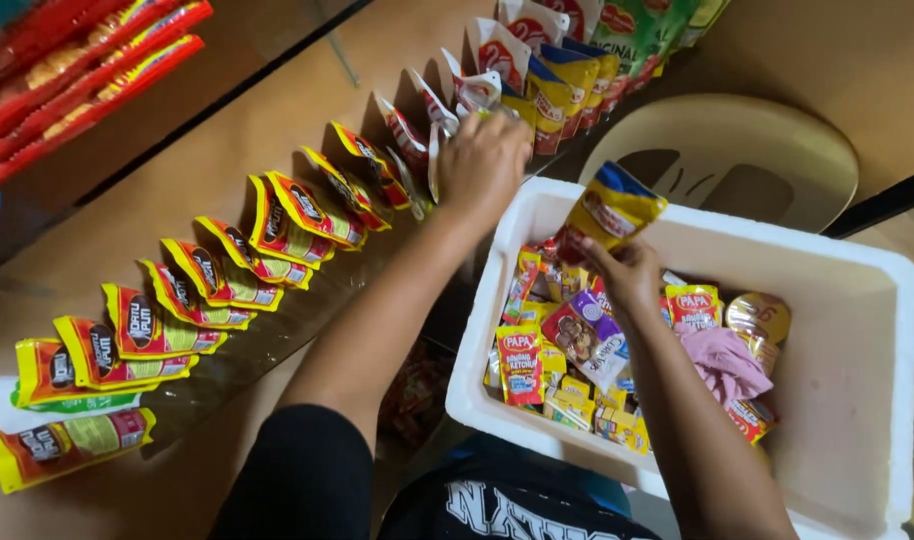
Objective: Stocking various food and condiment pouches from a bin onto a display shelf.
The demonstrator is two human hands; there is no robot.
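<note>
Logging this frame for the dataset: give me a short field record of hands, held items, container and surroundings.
view: head camera looking down
left hand: on the white and red sachets in the row on the wooden shelf
right hand: holds a yellow and blue sachet over the box
container: white foam box, open, with mixed sachets and a pink cloth
shelf row: red and yellow sachets overlapping in a line
behind box: beige plastic stool

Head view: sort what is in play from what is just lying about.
In play: left hand on the white-and-red sachets; right hand holding a yellow sachet; white foam box.
Lying about: pink cloth, beige plastic chair, red packets.
</note>
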